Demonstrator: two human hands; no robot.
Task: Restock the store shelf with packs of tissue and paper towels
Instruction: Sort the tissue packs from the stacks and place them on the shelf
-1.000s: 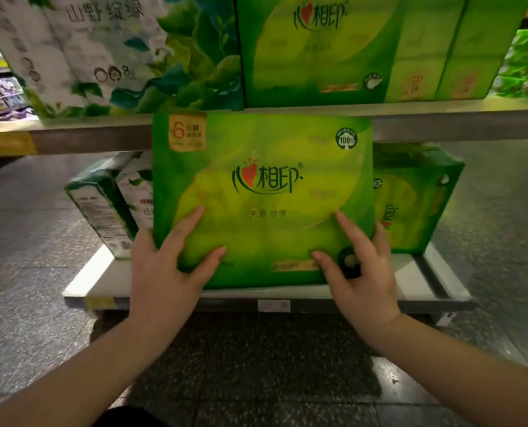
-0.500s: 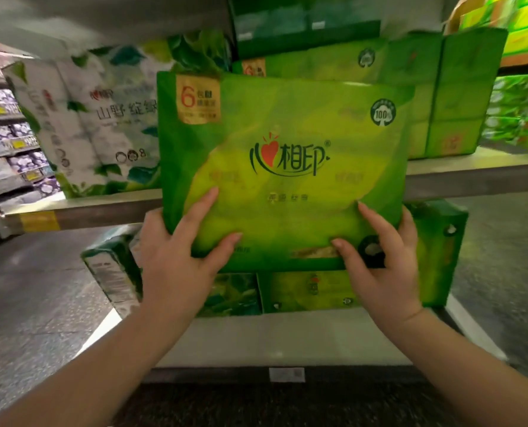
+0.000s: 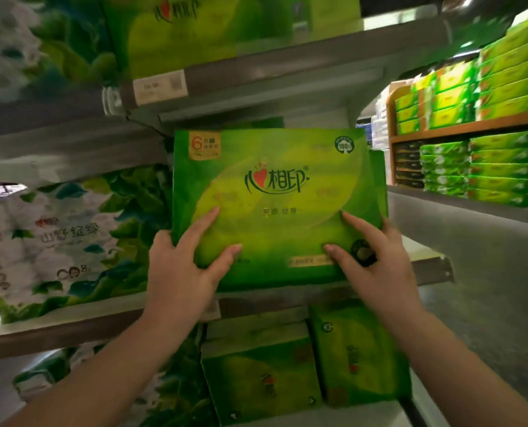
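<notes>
While both hands hold the green tissue pack (image 3: 275,208) upright at the centre of the frame, the step in hand looks like seating it on the middle shelf (image 3: 426,268), whose lip runs just under the pack's lower edge. The left hand (image 3: 179,272) grips the lower left corner, thumb and forefinger spread flat over the printed face and the other fingers out of sight behind the edge. The right hand (image 3: 376,266) mirrors it at the lower right corner, thumb and forefinger on the face. Whether the pack's base already rests on the shelf I cannot tell. The next move probably calls for a level push backward, keeping the pack square beside the white leaf-printed pack (image 3: 56,241) at centre left.

Glossy plastic film wraps the pack, a flat rectangular slab with soft, slightly rounded corners, likely to yield a little under pressure. Below, at lower centre, more green packs (image 3: 302,371) stand on the bottom shelf. The shelves look like dull grey metal with a paper price tag (image 3: 159,87) at upper centre; wooden shelving (image 3: 472,124) carries bright green boxes at the right
</notes>
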